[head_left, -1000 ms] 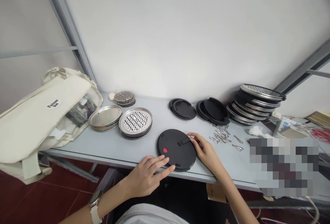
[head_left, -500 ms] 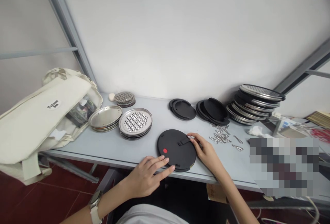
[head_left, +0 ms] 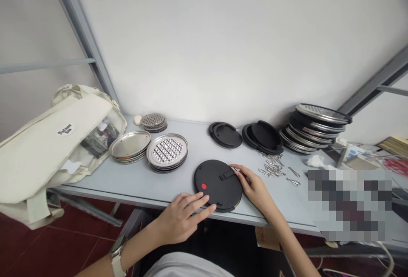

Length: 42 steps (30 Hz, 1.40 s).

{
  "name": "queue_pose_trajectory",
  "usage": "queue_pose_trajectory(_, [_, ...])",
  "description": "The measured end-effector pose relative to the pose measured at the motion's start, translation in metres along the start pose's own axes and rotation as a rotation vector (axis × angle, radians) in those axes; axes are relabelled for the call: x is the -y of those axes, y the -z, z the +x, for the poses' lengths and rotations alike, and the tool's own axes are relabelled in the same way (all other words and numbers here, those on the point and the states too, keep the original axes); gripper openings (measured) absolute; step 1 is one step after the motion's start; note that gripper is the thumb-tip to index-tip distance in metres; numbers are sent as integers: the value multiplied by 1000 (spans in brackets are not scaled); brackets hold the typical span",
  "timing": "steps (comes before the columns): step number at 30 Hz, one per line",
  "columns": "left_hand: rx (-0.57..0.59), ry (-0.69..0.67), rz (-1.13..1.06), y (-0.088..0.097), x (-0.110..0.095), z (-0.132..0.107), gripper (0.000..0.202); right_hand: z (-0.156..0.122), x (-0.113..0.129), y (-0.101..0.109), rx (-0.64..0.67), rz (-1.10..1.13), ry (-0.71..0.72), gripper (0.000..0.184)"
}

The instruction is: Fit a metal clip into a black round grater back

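A round black disc (head_left: pixel 218 185) lies flat on the table, with a red dot (head_left: pixel 204 186) and a short black strap (head_left: pixel 227 174) on its upper face. My right hand (head_left: pixel 256 191) is at the disc's right edge, its fingertips pinching a small metal wire clip (head_left: pixel 234 169) by the strap's end. My left hand (head_left: pixel 181 218) lies on the disc's lower left rim, fingers spread and holding nothing. The disc's underside is hidden.
Stacks of round perforated metal graters (head_left: pixel 167 151) and plain metal plates (head_left: pixel 130 146) stand on the grey table (head_left: pixel 134 195). Black discs (head_left: pixel 263 137) lie behind, and loose wire clips (head_left: pixel 270 168) lie to the right. A cream cloth bag (head_left: pixel 54 141) hangs over the left end.
My right fingertips have shifted slightly left at the strap's end. The left hand and the disc have not visibly moved.
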<state>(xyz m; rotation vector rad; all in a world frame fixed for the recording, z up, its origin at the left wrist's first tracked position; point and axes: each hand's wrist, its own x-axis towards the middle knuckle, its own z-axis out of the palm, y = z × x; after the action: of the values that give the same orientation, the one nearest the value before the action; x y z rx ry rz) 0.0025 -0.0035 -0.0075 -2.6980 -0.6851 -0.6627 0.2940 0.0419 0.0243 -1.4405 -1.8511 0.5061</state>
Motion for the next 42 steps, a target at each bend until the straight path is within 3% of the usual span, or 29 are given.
queue_pose_trajectory(42, [-11, 6, -54, 1, 1, 0, 62, -2, 7, 1, 1, -91, 10, 33])
